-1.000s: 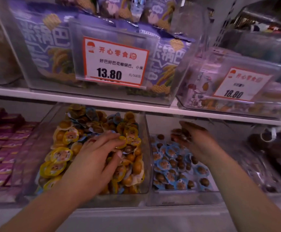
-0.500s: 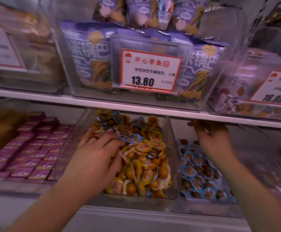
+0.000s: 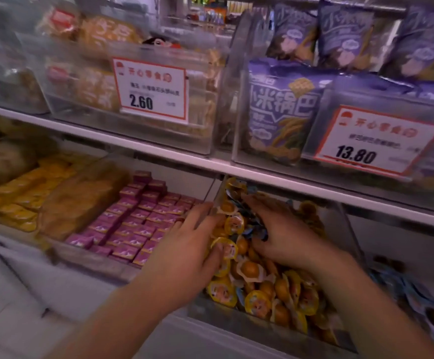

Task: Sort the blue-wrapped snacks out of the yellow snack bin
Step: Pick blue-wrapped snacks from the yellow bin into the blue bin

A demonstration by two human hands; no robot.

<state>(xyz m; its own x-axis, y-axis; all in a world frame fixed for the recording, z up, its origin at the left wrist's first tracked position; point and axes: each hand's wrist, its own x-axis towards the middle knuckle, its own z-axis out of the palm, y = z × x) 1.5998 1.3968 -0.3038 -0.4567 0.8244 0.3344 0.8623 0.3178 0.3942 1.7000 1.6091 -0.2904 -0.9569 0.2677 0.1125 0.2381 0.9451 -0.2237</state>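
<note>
Clear yellow snack bin (image 3: 275,321), lower shelf (image 3: 159,159): both hands inside. Right hand (image 3: 285,237) grips blue-wrapped snacks (image 3: 252,226) mid-bin; left hand (image 3: 185,252), fingers spread, rests on yellow-wrapped snacks (image 3: 223,248) by the left wall. Step: picking out blues. Next: lift clear without snagging yellows.

Two bare forearms reach forward and up from the bottom edge of the view, converging toward the middle. The left hand (image 3: 185,252) lies palm down with its fingers spread and only gently bent, the fingertips pointing up and to the right and the thumb angled inward toward the other hand. The right hand (image 3: 285,234) sits just beside it, slightly higher, back of the hand facing up, its fingers curled downward in a loose clawing grip; whether they pinch anything cannot be made out through the motion blur.
</note>
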